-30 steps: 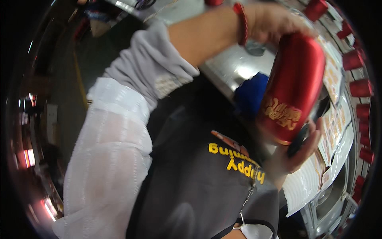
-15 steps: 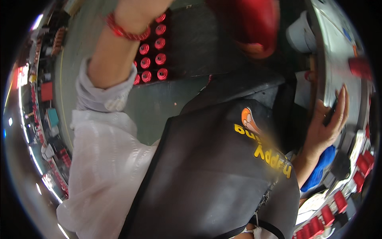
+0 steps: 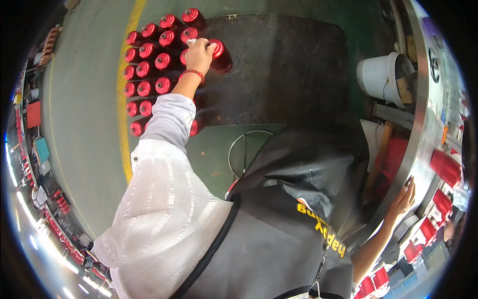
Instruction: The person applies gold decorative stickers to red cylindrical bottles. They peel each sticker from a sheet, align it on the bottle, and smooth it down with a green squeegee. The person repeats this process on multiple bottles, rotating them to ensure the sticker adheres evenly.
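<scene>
My left hand (image 3: 199,56), with a red bracelet at the wrist, grips the top of a red cylinder (image 3: 222,59). That cylinder stands at the right side of a group of like red cylinders, each with a small metal stud on top, such as this one (image 3: 167,38). They are set in rows partly on a dark mat (image 3: 294,60). Over at the right, my right hand (image 3: 402,200) lies against the edge of a metal worktable (image 3: 423,134), its fingers stretched out. A small dark spot shows by its fingertips; I cannot tell what it is.
A white bucket (image 3: 376,79) stands between the mat and the worktable. On the worktable lies a red cylinder (image 3: 444,168), with more red pieces beyond. A yellow floor line (image 3: 124,99) runs past the rows. A metal ring (image 3: 238,154) shows beside my dark apron (image 3: 279,239).
My left hand has come down among the rows of cylinders. A large blurred red cylinder near the camera has left the upper middle. My right hand has slid nearer along the table edge.
</scene>
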A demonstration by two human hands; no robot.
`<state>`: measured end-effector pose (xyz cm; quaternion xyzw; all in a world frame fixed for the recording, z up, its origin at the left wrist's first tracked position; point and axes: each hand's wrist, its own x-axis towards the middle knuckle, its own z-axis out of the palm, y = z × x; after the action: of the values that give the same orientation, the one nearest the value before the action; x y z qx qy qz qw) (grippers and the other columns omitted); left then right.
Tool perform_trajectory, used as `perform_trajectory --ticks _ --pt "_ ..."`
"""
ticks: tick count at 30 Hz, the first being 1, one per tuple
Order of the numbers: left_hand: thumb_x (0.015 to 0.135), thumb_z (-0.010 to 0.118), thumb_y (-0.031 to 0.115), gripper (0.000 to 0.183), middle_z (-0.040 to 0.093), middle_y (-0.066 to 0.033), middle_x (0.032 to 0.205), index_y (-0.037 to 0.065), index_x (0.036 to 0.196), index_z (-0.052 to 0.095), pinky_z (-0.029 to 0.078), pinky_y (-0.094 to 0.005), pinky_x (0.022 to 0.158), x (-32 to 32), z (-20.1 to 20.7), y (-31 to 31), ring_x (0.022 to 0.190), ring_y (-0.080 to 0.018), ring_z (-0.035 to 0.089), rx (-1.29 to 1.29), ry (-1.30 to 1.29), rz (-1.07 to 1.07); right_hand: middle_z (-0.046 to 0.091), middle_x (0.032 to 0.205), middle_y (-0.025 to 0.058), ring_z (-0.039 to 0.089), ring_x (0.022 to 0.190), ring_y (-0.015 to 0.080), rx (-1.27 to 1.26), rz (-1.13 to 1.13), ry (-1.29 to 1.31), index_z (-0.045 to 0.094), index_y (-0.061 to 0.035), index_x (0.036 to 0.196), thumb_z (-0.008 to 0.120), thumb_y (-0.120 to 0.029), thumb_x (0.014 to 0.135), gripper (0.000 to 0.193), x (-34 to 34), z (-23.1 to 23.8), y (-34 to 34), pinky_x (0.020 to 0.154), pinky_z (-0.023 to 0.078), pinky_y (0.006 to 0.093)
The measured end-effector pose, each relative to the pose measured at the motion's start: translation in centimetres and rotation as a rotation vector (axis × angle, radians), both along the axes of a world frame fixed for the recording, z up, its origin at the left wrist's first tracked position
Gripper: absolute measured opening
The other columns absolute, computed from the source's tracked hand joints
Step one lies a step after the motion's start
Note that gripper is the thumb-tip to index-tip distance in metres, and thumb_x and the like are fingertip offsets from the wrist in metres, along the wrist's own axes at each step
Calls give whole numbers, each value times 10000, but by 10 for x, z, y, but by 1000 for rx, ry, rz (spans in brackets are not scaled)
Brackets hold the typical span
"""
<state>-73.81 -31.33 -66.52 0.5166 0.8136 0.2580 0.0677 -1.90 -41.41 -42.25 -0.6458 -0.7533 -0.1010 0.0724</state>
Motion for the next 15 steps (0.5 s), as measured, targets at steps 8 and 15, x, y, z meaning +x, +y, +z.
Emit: perform_trajectory --ticks 8,15 --pt "900 708 376 372 662 -264 1044 42 1059 672 561 -513 794 -70 -86 160 923 -440 678 -11 197 96 552 1412 206 530 1272 375 -5 -46 -253 506 -11 1447 509 -324 1040 513 -29 7 0 1092 386 478" --pt "899 705 402 425 690 -247 1059 2 1036 669 557 -501 843 -114 -148 230 1039 -418 661 -196 238 218 563 1411 201 530 1279 367 -60 -184 -285 510 -4 1446 487 -336 1053 515 -48 12 -2 1081 389 473"
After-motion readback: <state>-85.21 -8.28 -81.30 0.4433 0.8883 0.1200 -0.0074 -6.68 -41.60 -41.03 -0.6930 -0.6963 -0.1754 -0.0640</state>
